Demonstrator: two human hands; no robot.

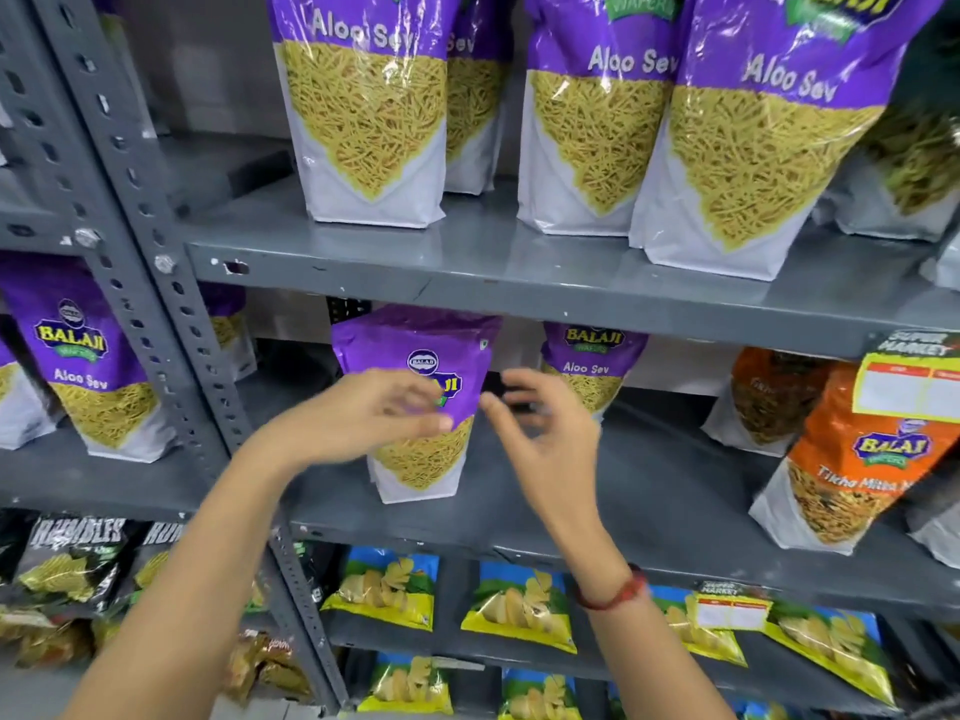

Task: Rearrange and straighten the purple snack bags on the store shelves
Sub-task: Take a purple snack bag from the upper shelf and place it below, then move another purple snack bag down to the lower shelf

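Observation:
A purple Aloo Sev bag (415, 459) stands upright at the front of the middle shelf (649, 485). My left hand (363, 413) hovers in front of its label, fingers loosely curled, holding nothing. My right hand (545, 433) is just to the bag's right, fingers spread and blurred, also with nothing in it. A second purple bag (592, 366) stands further back on the same shelf. Several large purple bags (369, 111) line the top shelf (467, 262); another (93, 366) stands in the left bay.
Orange Balaji bags (841, 459) lean at the right of the middle shelf under a yellow price tag (909, 392). Blue and yellow chip bags (519, 605) fill the lower shelves, black chip bags (72, 558) the lower left. A grey perforated upright (171, 314) divides the bays.

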